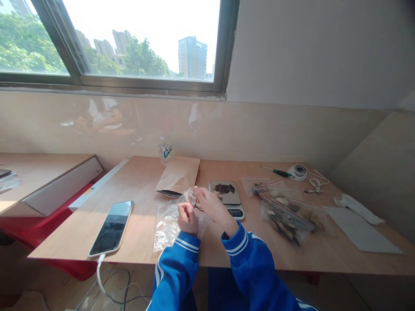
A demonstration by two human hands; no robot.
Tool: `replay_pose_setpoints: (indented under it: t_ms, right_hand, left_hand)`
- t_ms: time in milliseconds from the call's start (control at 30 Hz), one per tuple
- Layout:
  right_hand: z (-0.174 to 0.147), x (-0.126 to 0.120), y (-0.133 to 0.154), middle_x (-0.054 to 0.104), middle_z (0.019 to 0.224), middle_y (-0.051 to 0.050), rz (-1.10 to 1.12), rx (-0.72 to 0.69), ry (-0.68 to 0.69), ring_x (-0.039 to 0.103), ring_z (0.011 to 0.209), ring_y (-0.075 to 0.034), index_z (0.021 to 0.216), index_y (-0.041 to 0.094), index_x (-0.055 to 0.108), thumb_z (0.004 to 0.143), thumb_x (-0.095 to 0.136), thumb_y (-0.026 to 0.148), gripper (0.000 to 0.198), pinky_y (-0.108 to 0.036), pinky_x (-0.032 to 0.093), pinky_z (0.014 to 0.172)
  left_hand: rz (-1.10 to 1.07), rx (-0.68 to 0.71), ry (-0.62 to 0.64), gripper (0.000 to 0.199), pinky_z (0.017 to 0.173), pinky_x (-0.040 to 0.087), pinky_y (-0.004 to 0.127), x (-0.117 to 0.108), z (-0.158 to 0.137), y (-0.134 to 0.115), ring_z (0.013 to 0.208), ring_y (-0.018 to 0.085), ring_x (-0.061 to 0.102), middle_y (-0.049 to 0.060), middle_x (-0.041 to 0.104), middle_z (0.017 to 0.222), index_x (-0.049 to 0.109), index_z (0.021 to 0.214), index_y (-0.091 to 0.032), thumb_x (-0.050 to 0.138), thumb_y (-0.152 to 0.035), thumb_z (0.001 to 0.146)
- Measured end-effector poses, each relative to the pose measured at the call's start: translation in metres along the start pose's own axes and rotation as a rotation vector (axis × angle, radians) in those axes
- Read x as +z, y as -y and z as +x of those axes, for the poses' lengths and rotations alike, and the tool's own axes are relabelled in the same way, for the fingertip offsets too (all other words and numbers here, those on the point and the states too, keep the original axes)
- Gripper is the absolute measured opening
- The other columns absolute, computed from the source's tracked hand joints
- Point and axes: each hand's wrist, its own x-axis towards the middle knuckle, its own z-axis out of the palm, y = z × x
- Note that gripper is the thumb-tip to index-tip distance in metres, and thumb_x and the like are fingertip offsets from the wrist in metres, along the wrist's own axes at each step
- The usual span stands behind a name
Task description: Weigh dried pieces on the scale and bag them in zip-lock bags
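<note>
A small clear bag [191, 197] with a red-striped edge, apparently upright, is held above the tabletop [142, 183].

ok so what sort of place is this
Probably an indoor workroom or office used for small hand work, though I can't say which. A wooden-topped table by a window holds a small digital scale and several clear zip bags.

Single head-worn view, forward and down, over the near table [142, 185].
</note>
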Motion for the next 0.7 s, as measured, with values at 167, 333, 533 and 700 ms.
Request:
replay_pose_setpoints:
  t_ms: [167,333,533,700]
  right_hand:
    - [0.003,-0.011,-0.017,0.07,0.095,-0.006,0.197,-0.032,-0.094,0.064,0.08,-0.017,0.096,0.019,0.067,0.097,0.03,0.045,0.045,-0.027,0.048,0.071]
    - [0.019,-0.01,-0.064,0.067,0.102,-0.01,-0.275,-0.198,-0.139,0.058,0.101,-0.023,0.1,0.018,0.066,0.091,0.037,0.019,0.031,-0.037,0.044,0.092]
    - [0.03,0.031,-0.084,0.063,0.117,-0.016,-0.874,-0.229,0.04,0.046,0.121,-0.032,0.11,0.017,0.063,0.089,0.047,0.015,0.026,-0.052,0.026,0.106]
    - [0.032,0.034,-0.075,0.069,0.101,-0.014,-0.869,-0.2,0.03,0.053,0.107,-0.031,0.095,0.018,0.067,0.091,0.047,0.016,0.021,-0.05,0.03,0.1]
  left_hand:
    - [-0.047,-0.049,-0.129,0.027,0.047,0.038,0.025,0.003,0.002,0.0,0.046,0.012,0.048,-0.003,0.049,0.054,0.046,0.074,-0.021,0.039,-0.042,0.089]
    - [-0.07,0.001,-0.212,0.027,0.048,0.039,0.027,0.003,0.002,0.001,0.048,0.013,0.047,-0.003,0.046,0.056,0.044,0.072,-0.022,0.04,-0.042,0.09]
    - [-0.072,0.039,-0.274,0.032,0.048,0.04,0.027,0.003,0.004,-0.001,0.048,0.013,0.046,-0.002,0.045,0.056,0.042,0.07,-0.023,0.039,-0.047,0.09]
    - [-0.023,0.047,-0.27,0.03,0.048,0.04,0.027,0.003,0.004,0.0,0.049,0.013,0.046,-0.002,0.046,0.057,0.041,0.07,-0.022,0.037,-0.043,0.091]
